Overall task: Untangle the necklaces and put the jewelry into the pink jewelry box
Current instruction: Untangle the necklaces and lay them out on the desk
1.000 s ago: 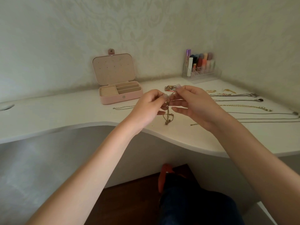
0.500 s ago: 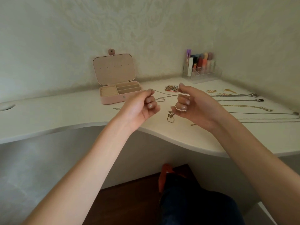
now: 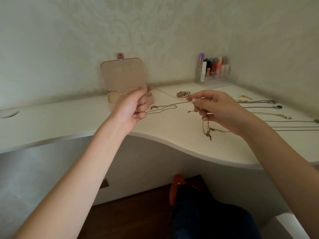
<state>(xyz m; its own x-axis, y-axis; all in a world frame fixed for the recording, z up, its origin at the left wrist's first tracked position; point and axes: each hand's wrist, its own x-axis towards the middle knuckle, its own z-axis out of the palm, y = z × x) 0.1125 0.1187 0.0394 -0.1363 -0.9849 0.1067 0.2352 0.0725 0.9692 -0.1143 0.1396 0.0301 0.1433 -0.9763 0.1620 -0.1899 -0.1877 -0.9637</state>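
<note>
Both hands up over desk [image 3: 69, 125], each grasping chain. Left hand [image 3: 133, 105] clenched in a loose fist, fingers curled, thumb and forefinger pinching one end of thin chain [image 3: 170, 94] that runs taut across to right hand [image 3: 219, 109]. Right hand pinching that chain at thumb and forefinger tips, lower fingers curled around gold necklace [image 3: 208, 130], which hangs down and pools in a small tangle near front edge of desk. Second gold chain [image 3: 164, 107] lying flat on desk between the two hands, just behind them.

Pink jewelry box [image 3: 122, 78] open toward back edge of desk, lid upright with small holes, tray half hidden behind left hand. Contents not readable.

Beaded bracelet [image 3: 183, 94] behind right hand, toward back edge. Row of laid-out necklaces [image 3: 276, 116] stretched toward right edge of desk, well apart from box; one with dark pendant [image 3: 278, 106]. Small gold piece [image 3: 244, 96] near back right. Clear organizer [image 3: 216, 76] with cosmetics tubes in back right corner, against wall. Round cable cutout [image 3: 8, 114] at far left edge. Dark-trousered knee [image 3: 212, 219] and orange-red object [image 3: 174, 190] below front edge, over wood floor.
</note>
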